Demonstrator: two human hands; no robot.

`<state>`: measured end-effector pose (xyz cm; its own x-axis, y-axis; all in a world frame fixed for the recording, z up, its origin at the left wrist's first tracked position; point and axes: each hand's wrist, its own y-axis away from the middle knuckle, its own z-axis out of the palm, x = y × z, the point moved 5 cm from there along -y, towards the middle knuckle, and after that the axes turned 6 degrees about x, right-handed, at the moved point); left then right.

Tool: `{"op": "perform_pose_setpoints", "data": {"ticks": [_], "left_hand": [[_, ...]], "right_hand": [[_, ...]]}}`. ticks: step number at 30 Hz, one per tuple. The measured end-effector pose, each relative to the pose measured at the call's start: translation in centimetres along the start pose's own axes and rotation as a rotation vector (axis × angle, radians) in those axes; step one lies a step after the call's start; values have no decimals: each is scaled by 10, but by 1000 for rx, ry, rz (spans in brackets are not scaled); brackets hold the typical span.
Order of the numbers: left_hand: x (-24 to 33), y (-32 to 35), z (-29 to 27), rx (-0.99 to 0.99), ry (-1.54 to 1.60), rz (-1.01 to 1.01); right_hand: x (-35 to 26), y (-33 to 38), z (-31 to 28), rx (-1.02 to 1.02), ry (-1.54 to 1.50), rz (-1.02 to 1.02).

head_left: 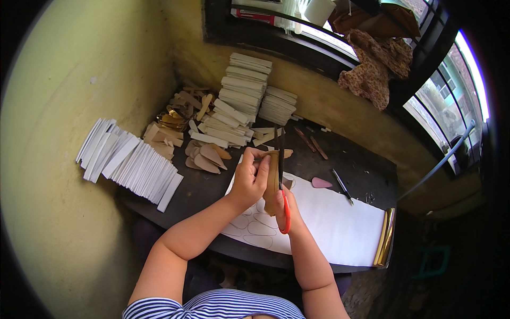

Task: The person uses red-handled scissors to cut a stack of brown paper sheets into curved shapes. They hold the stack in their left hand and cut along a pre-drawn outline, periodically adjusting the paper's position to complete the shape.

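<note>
My left hand (248, 179) pinches a tan-brown sheet piece (271, 183) above the table. In my right hand (290, 206) are scissors with red-orange handles (286, 215), their dark blades pointing away from me along the piece's right edge. Whether the blades are parted cannot be made out. Below both hands lies a long white sheet (340, 220) with several petal-like outlines drawn on its left part. Left of my left hand sits a small pile of tan teardrop-shaped cutouts (206, 158).
White strips (141, 167) stand in a long row at left. Tall stacks of pale strips (241, 87) and brown pieces (186, 103) fill the back. A pink cutout (321, 183), a pen (342, 186) and a gold roll (388, 236) lie rightward. Walls and a barred window (446, 90) border the table.
</note>
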<state>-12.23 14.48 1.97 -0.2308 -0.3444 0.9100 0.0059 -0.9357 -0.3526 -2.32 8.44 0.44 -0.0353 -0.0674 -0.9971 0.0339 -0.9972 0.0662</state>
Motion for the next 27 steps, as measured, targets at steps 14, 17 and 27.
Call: {"op": "perform_pose_setpoints", "data": {"ticks": [14, 17, 27], "left_hand": [[3, -4, -1, -38, -34, 18], [-1, -10, -9, 60, -41, 42], [-5, -12, -10, -1, 242, -153]], "right_hand": [[12, -3, -18, 79, 76, 34], [7, -7, -21, 133, 116, 84], [-6, -11, -38, 263, -35, -57]]}}
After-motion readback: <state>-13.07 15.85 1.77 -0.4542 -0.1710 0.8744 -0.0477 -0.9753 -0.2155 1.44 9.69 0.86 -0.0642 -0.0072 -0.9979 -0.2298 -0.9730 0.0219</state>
